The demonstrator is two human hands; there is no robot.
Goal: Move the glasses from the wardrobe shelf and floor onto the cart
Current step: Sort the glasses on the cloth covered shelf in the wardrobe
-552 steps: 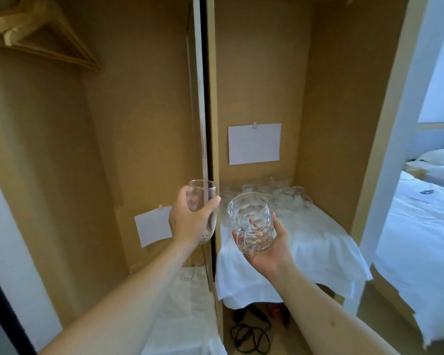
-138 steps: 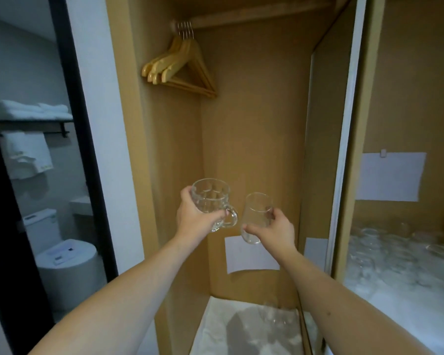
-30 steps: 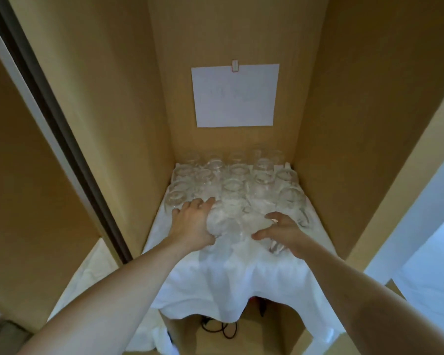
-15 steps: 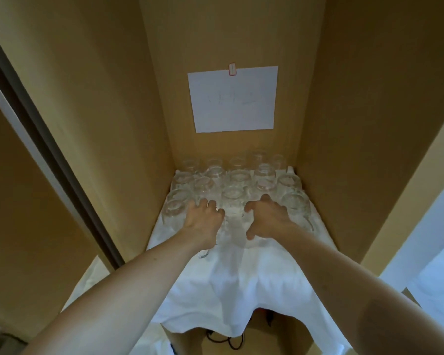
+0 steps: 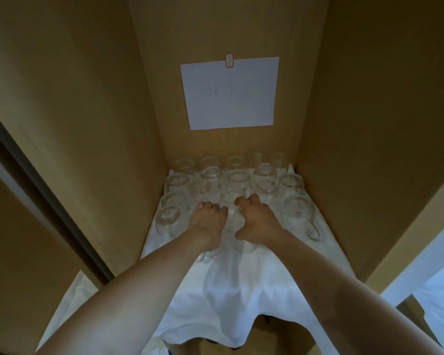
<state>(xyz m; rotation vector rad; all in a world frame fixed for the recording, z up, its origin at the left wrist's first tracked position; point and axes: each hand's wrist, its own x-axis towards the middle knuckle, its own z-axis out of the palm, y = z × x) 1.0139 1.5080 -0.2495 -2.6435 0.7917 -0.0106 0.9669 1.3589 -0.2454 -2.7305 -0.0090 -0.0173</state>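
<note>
Wardrobe shelf [image 5: 241,298]: left hand [image 5: 207,225] and right hand [image 5: 258,222] each grip an upright glass [image 5: 237,221].

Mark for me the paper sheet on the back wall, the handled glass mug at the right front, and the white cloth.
paper sheet [image 5: 230,94], head view, middle of the sheet.
glass mug [image 5: 297,213], head view, its clear body.
white cloth [image 5: 231,298], head view, bare draped front part.
</note>
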